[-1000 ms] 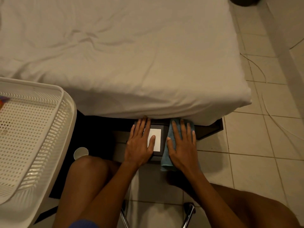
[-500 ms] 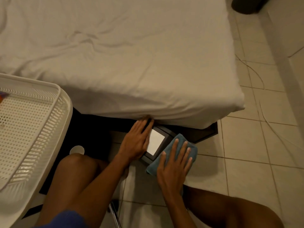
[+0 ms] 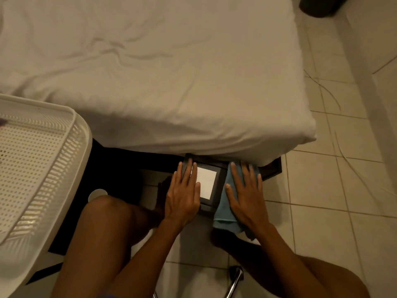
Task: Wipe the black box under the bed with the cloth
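Note:
A black box (image 3: 219, 186) with a white square label on top sits on the floor at the bed's edge, its far end tucked under the white mattress (image 3: 150, 72). My left hand (image 3: 184, 194) lies flat on the box's left side, fingers spread. My right hand (image 3: 247, 196) presses flat on a blue cloth (image 3: 224, 214) draped against the box's right side and down onto the tiles.
A white perforated plastic basket (image 3: 36, 168) stands at the left. A dark bed frame corner (image 3: 274, 168) juts out right of the cloth. My knees and chrome chair legs (image 3: 235, 280) fill the foreground. Tiled floor (image 3: 333, 201) extends to the right; a small white round lid (image 3: 97, 193) lies by my left knee.
The box has turned back from a tilted angle to square with the bed. My right hand slid the cloth from the box's near right corner up along its right side.

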{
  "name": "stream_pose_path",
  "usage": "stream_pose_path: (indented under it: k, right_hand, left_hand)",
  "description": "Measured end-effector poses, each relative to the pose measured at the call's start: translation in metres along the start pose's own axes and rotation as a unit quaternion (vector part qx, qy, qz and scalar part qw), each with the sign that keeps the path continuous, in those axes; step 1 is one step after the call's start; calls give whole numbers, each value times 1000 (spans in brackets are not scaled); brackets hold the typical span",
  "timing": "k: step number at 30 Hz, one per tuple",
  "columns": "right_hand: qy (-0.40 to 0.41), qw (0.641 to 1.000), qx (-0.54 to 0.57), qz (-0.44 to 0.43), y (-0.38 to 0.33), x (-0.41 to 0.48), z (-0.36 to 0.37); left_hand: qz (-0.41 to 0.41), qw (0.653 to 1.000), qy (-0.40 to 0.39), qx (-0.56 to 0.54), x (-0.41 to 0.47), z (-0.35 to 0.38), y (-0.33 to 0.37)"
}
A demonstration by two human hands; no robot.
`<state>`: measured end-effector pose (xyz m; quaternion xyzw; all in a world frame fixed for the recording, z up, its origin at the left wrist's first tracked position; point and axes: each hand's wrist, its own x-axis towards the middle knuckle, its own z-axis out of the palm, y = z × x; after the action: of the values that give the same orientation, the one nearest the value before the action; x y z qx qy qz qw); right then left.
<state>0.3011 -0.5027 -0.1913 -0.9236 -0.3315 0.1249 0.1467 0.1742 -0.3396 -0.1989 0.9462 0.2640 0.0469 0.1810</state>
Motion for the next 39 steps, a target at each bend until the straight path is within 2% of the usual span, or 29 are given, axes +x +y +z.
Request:
stream_pose_path:
  k: [2, 5, 9, 12, 15, 17, 19, 22, 24, 27, 32, 36, 39]
  right_hand:
    - [-9, 1000, -2, -13, 7, 6, -5]
    - [19, 1000, 8, 1, 5, 4, -6]
    - [71, 995, 28, 70, -16, -24, 8]
    - [107, 985, -4, 134, -32, -52, 22]
    - [112, 977, -16, 182, -52, -77, 36]
    - [117, 971, -8, 208, -62, -85, 43]
    - [123, 968, -1, 219, -66, -86, 46]
    - [126, 970, -9, 207, -64, -84, 47]
    - [126, 972, -8, 198, -61, -82, 46]
    - [127, 973, -25, 189, -57, -78, 46]
    - [120, 977, -31, 174, -55, -69, 42]
    - [103, 989, -33, 97, -43, -47, 33]
    - [60, 998, -30, 20, -34, -27, 21]
  left_hand:
    - [2, 1000, -3, 1, 1, 1, -2]
    - [6, 1000, -4, -3, 1, 1, -2]
    - [51, 998, -22, 2, 16, -4, -17]
    - [85, 996, -26, 28, 30, -10, -25]
    - [16, 1000, -9, 5, 32, -14, -27]
    - [-67, 996, 8, -59, 23, -14, -16]
    - [-151, 977, 5, -148, 11, -12, 4]
    - [-257, 935, 16, -242, -1, -7, 30]
    - [-276, 920, 51, -274, -3, -4, 37]
    - [-260, 923, 84, -271, -1, -1, 39]
    - [-241, 936, 63, -251, 2, -4, 37]
    - [-240, 939, 51, -241, 1, -6, 37]
    - [-244, 940, 43, -234, 2, -9, 38]
